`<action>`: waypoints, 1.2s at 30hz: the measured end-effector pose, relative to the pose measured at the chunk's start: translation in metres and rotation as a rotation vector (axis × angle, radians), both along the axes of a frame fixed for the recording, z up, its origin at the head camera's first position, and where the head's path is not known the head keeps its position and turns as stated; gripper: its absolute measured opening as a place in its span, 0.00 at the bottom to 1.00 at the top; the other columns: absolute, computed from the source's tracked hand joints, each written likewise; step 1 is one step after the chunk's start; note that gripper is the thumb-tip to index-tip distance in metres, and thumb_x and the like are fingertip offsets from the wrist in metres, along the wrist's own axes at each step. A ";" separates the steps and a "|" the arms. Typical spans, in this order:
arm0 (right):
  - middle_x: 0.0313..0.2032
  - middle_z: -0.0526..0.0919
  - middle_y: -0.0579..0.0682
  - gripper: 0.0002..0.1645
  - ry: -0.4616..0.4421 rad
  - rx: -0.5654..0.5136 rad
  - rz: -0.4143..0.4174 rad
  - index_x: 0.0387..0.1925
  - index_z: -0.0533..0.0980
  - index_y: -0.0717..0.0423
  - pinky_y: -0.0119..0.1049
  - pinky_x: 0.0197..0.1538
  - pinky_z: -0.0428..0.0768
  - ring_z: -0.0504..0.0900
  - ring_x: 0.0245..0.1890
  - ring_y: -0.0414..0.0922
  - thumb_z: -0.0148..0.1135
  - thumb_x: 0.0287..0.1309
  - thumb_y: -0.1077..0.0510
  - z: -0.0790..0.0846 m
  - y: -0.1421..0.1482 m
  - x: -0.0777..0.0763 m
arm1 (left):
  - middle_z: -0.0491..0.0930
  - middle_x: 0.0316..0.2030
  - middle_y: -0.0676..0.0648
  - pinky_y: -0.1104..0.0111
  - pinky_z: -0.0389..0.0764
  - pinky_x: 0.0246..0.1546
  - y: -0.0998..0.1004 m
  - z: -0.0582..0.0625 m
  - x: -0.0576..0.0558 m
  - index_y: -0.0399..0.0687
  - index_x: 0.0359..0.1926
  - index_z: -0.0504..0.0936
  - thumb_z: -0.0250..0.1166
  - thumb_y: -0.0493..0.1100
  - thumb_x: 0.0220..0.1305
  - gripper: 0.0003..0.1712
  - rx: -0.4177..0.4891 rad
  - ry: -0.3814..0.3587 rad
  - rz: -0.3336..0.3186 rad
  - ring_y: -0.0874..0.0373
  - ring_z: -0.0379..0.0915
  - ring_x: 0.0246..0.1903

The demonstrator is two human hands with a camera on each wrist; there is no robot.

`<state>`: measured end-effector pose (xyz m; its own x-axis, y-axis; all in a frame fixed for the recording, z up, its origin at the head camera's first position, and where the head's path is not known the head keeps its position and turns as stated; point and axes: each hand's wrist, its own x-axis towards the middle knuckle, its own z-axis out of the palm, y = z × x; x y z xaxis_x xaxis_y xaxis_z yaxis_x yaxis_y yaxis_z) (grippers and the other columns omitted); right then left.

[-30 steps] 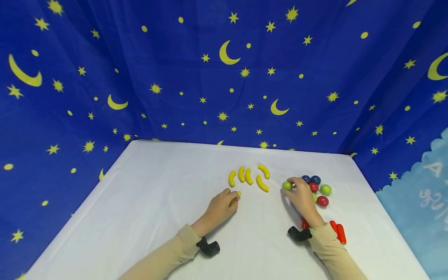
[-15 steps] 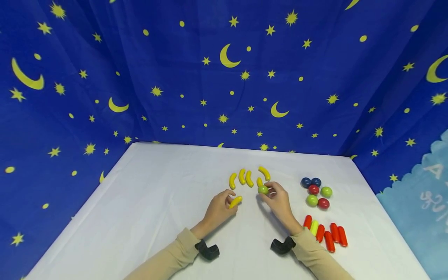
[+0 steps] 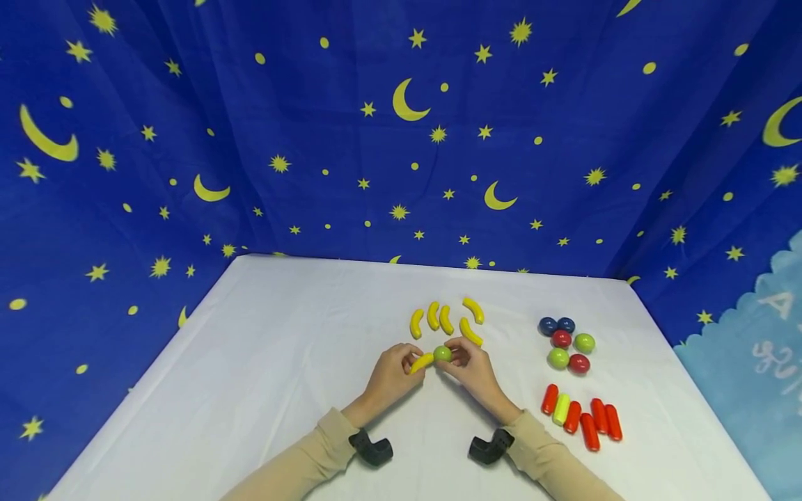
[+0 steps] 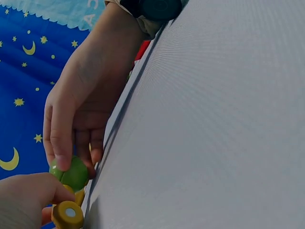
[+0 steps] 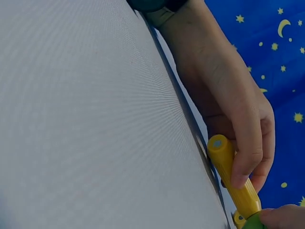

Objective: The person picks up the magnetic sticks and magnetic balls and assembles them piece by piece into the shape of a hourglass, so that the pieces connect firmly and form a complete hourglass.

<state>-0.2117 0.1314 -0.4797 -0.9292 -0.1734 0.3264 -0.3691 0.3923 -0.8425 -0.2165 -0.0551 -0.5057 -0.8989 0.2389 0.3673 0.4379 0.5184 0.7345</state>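
Note:
My left hand (image 3: 387, 379) pinches a curved yellow magnetic rod (image 3: 421, 363) between thumb and fingers, just above the white table. A grey disc shows in the rod's end (image 5: 218, 143) in the right wrist view. My right hand (image 3: 479, 379) holds a shiny green ball (image 3: 442, 353) by thumb and fingertips. The ball sits at the rod's right tip, and the two appear to touch. In the left wrist view the green ball (image 4: 74, 175) lies under the right thumb, close beside the yellow rod (image 4: 67, 214).
Several curved yellow rods (image 3: 445, 320) lie just beyond my hands. To the right is a cluster of blue balls (image 3: 548, 326), red balls (image 3: 579, 364) and green balls (image 3: 585, 343). Nearer lie several straight red rods (image 3: 573, 417) and one lime rod (image 3: 561, 409). A blue star-patterned curtain (image 3: 351, 139) surrounds the table (image 3: 301, 313).
My right hand has carried the green ball leftward from beside the ball cluster to the yellow rod. My left hand has lifted and tilted the yellow rod into view.

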 end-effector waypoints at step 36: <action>0.39 0.83 0.62 0.20 0.050 0.064 -0.366 0.46 0.78 0.66 0.41 0.44 0.79 0.82 0.39 0.54 0.67 0.47 0.70 -0.028 0.031 -0.046 | 0.75 0.22 0.53 0.78 0.68 0.24 -0.001 -0.001 0.001 0.46 0.34 0.85 0.69 0.41 0.53 0.07 -0.006 0.013 -0.008 0.70 0.64 0.21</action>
